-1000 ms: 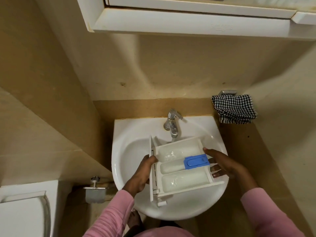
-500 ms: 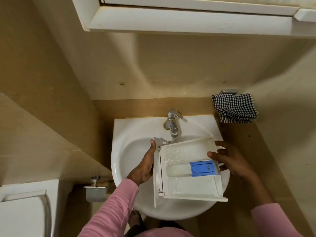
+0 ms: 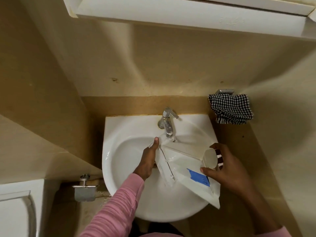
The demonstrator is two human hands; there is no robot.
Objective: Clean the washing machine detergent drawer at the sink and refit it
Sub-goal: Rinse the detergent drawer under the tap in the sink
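Pink ribbed sleeve [image 3: 116,202] covers the left forearm. Left hand [image 3: 148,161] grips the drawer [image 3: 184,165] along its left edge, thumb laid straight toward the tap; its other fingers are hidden beneath. Right hand [image 3: 229,173] holds the opposite end, thumb beside the blue tab [image 3: 198,177], fingers [image 3: 221,158] curled round the rounded end piece. The drawer, smooth white plastic and rectangular, is tilted over the sink [image 3: 123,151], a glossy white rounded bowl. Its far corner lies at the spout of the chrome tap [image 3: 168,124]. Beyond, a black-and-white checked cloth [image 3: 230,109] hangs on the beige wall.
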